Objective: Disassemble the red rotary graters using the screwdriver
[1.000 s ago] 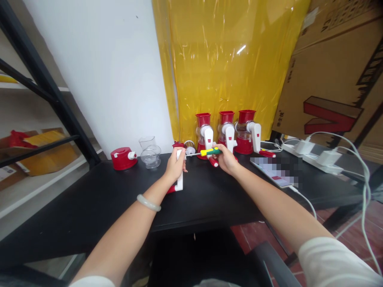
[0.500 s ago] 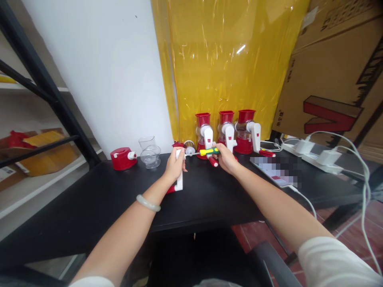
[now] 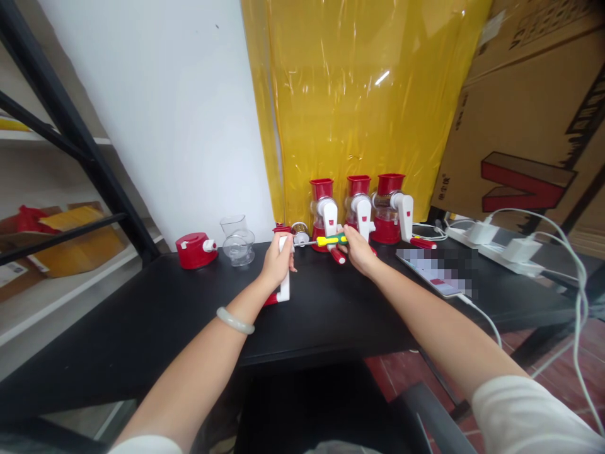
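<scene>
My left hand [image 3: 275,263] is closed round a white crank handle [image 3: 284,277] with a red end, held upright on the black table [image 3: 142,321]. My right hand [image 3: 358,250] grips a yellow-and-green screwdriver [image 3: 331,239] lying level, its metal tip pointing left at the top of the handle. A pale bangle [image 3: 235,320] sits on my left wrist. Just behind my hands stand three red-and-white hand-crank grinders [image 3: 362,211] in a row.
A red lid part [image 3: 194,250] and a clear plastic cup [image 3: 237,240] sit at the back left. A phone [image 3: 435,271], power strip [image 3: 496,249] with chargers and white cables lie right. Yellow film, a cardboard box [image 3: 534,126] and a black shelf frame [image 3: 70,145] surround the table.
Almost nothing has changed: both hands keep their grip, and the screwdriver has stayed at the handle's top with only a slight shift.
</scene>
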The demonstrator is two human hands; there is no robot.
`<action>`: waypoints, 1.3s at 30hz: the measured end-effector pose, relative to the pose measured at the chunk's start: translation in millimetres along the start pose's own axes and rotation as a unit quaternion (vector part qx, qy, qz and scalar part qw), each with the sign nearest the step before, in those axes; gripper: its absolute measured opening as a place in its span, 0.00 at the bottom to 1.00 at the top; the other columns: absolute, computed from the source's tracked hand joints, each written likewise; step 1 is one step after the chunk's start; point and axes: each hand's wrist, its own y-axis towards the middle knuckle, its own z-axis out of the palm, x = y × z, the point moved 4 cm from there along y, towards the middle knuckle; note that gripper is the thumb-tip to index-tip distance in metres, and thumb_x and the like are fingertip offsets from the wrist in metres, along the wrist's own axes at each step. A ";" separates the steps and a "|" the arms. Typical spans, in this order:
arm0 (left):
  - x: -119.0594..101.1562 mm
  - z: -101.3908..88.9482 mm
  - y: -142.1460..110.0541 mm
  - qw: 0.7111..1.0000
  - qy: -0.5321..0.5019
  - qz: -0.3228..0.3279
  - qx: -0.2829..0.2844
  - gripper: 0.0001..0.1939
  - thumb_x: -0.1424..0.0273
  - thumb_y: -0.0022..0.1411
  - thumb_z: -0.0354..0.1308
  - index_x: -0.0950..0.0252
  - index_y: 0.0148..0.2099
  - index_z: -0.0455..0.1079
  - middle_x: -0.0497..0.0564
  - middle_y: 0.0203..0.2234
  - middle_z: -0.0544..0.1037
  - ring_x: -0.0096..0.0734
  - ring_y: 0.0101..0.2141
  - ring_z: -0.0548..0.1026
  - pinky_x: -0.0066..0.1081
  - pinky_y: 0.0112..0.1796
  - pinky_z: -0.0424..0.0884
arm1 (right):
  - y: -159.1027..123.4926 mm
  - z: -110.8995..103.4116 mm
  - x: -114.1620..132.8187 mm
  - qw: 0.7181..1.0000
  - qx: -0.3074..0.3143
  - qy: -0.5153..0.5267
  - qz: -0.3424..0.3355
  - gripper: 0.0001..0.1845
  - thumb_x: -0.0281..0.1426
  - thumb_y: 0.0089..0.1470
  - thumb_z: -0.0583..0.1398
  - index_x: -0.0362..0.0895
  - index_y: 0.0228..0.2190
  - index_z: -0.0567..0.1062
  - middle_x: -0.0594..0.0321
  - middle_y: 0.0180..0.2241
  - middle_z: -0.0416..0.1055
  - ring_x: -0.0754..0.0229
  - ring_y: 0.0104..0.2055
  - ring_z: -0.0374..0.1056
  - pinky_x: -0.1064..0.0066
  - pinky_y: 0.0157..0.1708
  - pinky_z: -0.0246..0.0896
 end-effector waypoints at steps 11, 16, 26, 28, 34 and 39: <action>1.7 0.2 -0.1 1.000 0.006 0.002 0.007 0.18 0.51 0.66 0.51 0.60 0.47 0.64 0.40 0.21 0.64 0.22 0.16 0.66 0.26 0.17 0.72 | 2.1 0.2 0.5 0.999 0.001 0.040 0.026 0.20 0.48 0.42 0.67 0.47 0.29 0.70 0.68 0.26 0.65 0.66 0.25 0.58 0.70 0.26 0.52; 0.1 0.1 -0.6 1.000 0.006 0.004 0.006 0.18 0.51 0.66 0.52 0.60 0.46 0.64 0.40 0.21 0.65 0.23 0.16 0.66 0.27 0.17 0.73 | -0.7 2.0 3.0 1.000 0.005 0.024 0.008 0.26 0.58 0.48 0.61 0.47 0.27 0.69 0.69 0.20 0.60 0.64 0.21 0.55 0.68 0.24 0.51; 1.1 1.4 -1.4 1.000 0.005 0.004 0.015 0.20 0.49 0.65 0.52 0.60 0.47 0.64 0.39 0.20 0.64 0.24 0.16 0.66 0.26 0.17 0.71 | 0.1 3.9 1.1 0.999 -0.002 0.042 0.025 0.20 0.48 0.42 0.67 0.47 0.26 0.69 0.71 0.19 0.61 0.66 0.21 0.54 0.70 0.24 0.48; 1.9 1.8 -1.4 1.000 0.006 0.006 0.020 0.20 0.49 0.65 0.52 0.59 0.47 0.64 0.39 0.20 0.64 0.23 0.16 0.66 0.26 0.17 0.71 | 0.1 4.4 1.3 0.998 -0.013 0.058 0.030 0.18 0.44 0.40 0.67 0.47 0.27 0.69 0.71 0.21 0.64 0.66 0.22 0.55 0.70 0.24 0.49; 2.0 0.3 -0.8 1.000 0.007 0.003 0.019 0.20 0.49 0.65 0.52 0.59 0.46 0.64 0.39 0.20 0.64 0.24 0.16 0.66 0.26 0.17 0.71 | -1.3 5.2 3.1 0.998 -0.009 0.053 0.030 0.15 0.42 0.44 0.64 0.48 0.27 0.66 0.70 0.21 0.63 0.65 0.23 0.56 0.69 0.25 0.50; -0.3 -0.1 -0.1 1.000 0.015 0.005 0.026 0.20 0.49 0.65 0.53 0.59 0.46 0.65 0.39 0.20 0.64 0.23 0.16 0.66 0.26 0.18 0.71 | -0.8 5.0 4.0 0.999 -0.014 0.039 0.021 0.12 0.41 0.44 0.62 0.47 0.26 0.66 0.70 0.20 0.61 0.66 0.22 0.55 0.69 0.24 0.50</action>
